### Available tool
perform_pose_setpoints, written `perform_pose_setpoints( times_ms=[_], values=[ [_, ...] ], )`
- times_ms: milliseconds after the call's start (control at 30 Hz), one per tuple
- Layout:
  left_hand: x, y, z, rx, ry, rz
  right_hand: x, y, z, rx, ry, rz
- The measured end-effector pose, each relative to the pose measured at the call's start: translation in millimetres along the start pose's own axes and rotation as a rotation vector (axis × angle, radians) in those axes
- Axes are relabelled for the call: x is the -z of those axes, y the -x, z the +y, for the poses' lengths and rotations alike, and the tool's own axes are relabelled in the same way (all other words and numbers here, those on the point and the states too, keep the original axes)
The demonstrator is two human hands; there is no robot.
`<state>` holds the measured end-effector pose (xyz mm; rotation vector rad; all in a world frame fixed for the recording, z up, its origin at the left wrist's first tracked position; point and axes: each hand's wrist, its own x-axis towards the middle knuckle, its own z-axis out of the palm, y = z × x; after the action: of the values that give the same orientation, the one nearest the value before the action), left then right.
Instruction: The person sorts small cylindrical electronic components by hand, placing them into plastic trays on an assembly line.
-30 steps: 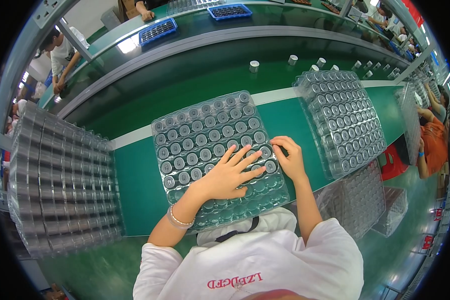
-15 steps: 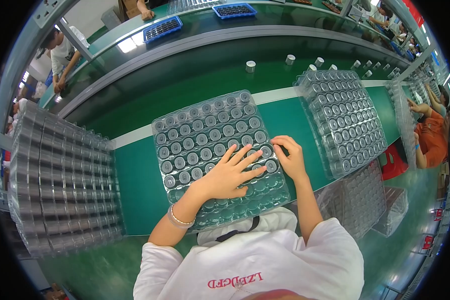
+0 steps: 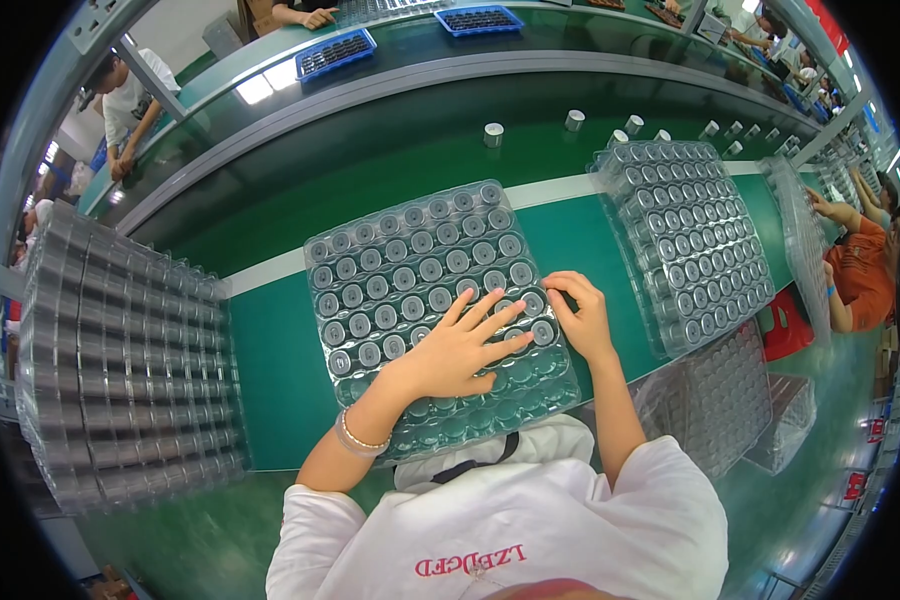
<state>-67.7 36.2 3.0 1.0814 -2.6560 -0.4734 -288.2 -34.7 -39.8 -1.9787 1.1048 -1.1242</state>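
Observation:
A clear plastic tray [image 3: 368, 394] with round pockets lies in front of me. Dark-centred round parts [image 3: 430, 269] fill its far rows, while the pockets nearest my body hold none. My left hand [image 3: 455, 352] rests across the tray with its fingers spread, fingertips on the round parts toward the right side. Some pockets are hidden beneath it. At the tray's right edge, my right hand [image 3: 580, 312] has its fingers curled and pinched against the rim.
To the left rises a tall stack of clear trays [image 3: 130, 370]. Filled trays [image 3: 685, 240] stand at the right, near a red stool [image 3: 788, 325]. Small white cylinders [image 3: 494, 135] sit on the green conveyor [image 3: 390, 160]. A person in orange [image 3: 863, 275] handles a tray at far right.
The white cylinders have shifted left along the conveyor, and the blue trays on the far line slid right. The far-right person's tray has moved a little left. Both my hands stay still.

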Motion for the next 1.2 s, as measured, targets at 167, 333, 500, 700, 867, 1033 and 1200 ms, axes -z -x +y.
perform_pose_setpoints(
  times_ms=[167,333,500,700,867,1033,1200],
  values=[
    [1,0,0,-0.003,0.003,-0.001,-1,-10,-5,0.01,-0.005,0.02],
    [1,5,-1,0.022,0.013,0.002,-4,-100,-25,0.285,0.035,0.097],
    [3,-3,5,0.014,0.006,-0.016,-14,-236,40,0.224,0.471,0.247],
    [-2,3,-1,0.046,0.039,0.012,-35,-300,110,-0.291,1.161,0.114],
    [-6,1,0,0.02,0.03,0.039,-33,-316,139,-0.41,1.029,-0.237],
    [-7,6,-3,0.036,0.025,0.052,-67,-290,73,-0.14,0.705,-0.6],
    [-6,7,-3,0.029,0.01,0.051,-78,-270,24,-0.119,0.464,-0.815]
  ],
)
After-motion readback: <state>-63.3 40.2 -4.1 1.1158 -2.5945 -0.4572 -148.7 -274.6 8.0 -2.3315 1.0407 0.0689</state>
